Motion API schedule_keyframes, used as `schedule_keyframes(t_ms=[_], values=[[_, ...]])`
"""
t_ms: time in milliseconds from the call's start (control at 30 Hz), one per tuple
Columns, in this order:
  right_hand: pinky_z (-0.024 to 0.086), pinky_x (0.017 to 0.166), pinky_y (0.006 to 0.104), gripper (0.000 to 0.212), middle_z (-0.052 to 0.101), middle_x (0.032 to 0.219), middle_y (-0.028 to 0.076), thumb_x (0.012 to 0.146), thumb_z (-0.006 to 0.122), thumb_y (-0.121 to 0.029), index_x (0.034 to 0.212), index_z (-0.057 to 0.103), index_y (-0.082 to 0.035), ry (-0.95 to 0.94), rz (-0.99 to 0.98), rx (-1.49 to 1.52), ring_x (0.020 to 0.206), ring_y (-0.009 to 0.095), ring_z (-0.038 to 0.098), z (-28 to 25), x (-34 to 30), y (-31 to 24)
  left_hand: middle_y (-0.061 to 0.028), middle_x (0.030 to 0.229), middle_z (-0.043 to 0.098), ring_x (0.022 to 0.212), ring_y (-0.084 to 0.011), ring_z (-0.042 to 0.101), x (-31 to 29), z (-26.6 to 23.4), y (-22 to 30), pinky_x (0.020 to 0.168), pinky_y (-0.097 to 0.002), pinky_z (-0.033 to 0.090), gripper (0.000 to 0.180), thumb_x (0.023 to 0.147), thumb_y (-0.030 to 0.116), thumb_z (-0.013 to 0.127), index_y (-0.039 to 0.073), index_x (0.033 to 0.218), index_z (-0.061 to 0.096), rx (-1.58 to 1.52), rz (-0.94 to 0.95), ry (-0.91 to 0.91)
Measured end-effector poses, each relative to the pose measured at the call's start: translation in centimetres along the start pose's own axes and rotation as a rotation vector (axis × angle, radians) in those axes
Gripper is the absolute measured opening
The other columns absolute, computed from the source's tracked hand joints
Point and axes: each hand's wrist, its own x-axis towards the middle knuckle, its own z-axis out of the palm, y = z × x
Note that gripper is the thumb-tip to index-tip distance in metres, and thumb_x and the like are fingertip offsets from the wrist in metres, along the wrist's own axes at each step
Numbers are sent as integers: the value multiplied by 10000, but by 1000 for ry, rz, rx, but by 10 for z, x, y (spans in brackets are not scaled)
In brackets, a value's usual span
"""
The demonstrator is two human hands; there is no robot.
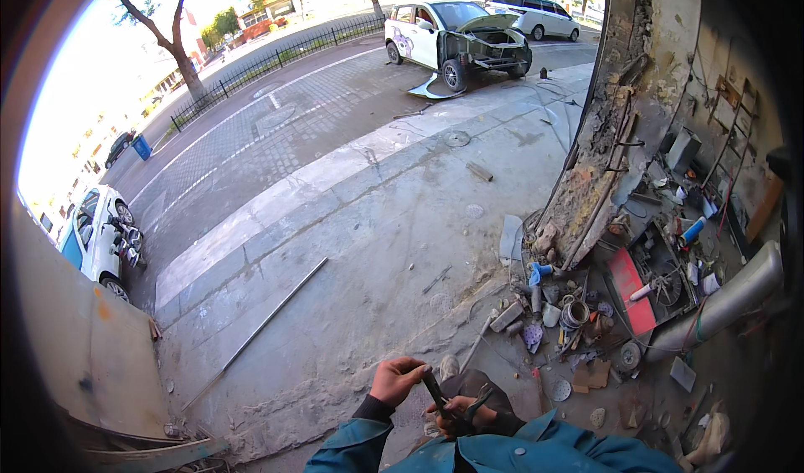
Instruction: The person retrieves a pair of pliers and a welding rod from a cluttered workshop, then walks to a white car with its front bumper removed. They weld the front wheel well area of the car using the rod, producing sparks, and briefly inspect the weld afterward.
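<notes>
Two grips (398, 381) (473, 414) hold one slim dark object (434, 389).

Left grip (396, 381) pinches a dark slim object (434, 388).

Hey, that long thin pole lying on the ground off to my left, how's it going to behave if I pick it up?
The pole is probably stiff, since it looks straight without kinks. Being long and thin, it would likely swing or dip if lifted by one end. It may roll on the ground, but its cross-section is too small to tell.
</notes>
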Motion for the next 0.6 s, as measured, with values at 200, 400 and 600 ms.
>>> schedule_keyframes(t_ms=[200, 400, 600], values=[[460, 668, 380, 549, 578, 786, 95, 948, 595, -322, 1459, 557, -125, -5, 31, 38, 670, 224, 529, -32, 83, -149, -101, 1042, 802, 988, -139, 734, 150, -60, 30, 896, -295, 583, 221, 985, 45, 728, -21, 1191, 773, 154, 81, 44], [503, 700, 387, 563, 653, 837, 116, 963, 611, -339, 1488, 542, -148, -22, 77, 60, 719, 225, 607, -41, 135, -315, -106, 1059, 805, 989, -145, 736, 307, -96, 104, 906, -296, 586, 215, 979, 53, 741, -25, 1175, 780, 184, 40, 32], [556, 756, 408, 568, 683, 875, 136, 967, 602, -332, 1488, 548, -110, -13, -52, 15, 780, 256, 665, -40, 142, -443, -137, 1086, 801, 1006, -164, 742, 436, -98, 149, 906, -311, 594, 237, 984, 93, 746, -37, 1181, 770, 62, -10, 31]])
